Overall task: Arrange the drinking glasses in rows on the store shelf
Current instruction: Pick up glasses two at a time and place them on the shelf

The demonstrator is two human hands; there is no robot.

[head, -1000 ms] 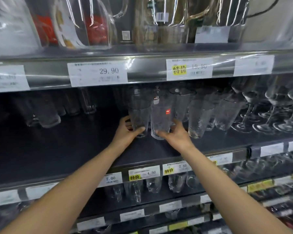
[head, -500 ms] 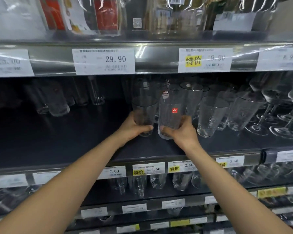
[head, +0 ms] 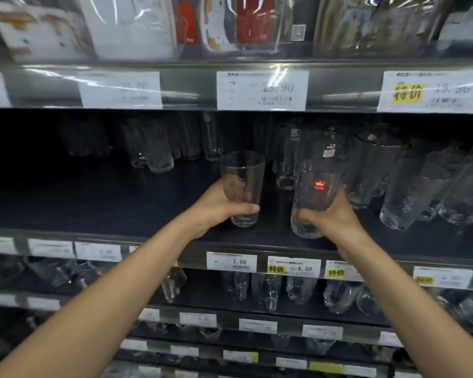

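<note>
Your left hand (head: 216, 210) wraps fingers and thumb round a smooth, clear, tapered glass tumbler (head: 243, 184) — directly above the white "7.00" price tag (head: 231, 261). Your right hand (head: 332, 218) grips a clear dimpled glass with a red sticker (head: 313, 195), above and right of that tag — both over the dark shelf board (head: 107, 211). Whether their bases touch it, I cannot tell.

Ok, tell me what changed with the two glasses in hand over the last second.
Both hands drew their glasses forward, out from among the other glasses and toward the front edge of the shelf. The left hand grips the smooth glass. The right hand grips the stickered glass, now tilted and farther from the first. Both grips held throughout, and the other glasses stayed put.
</note>
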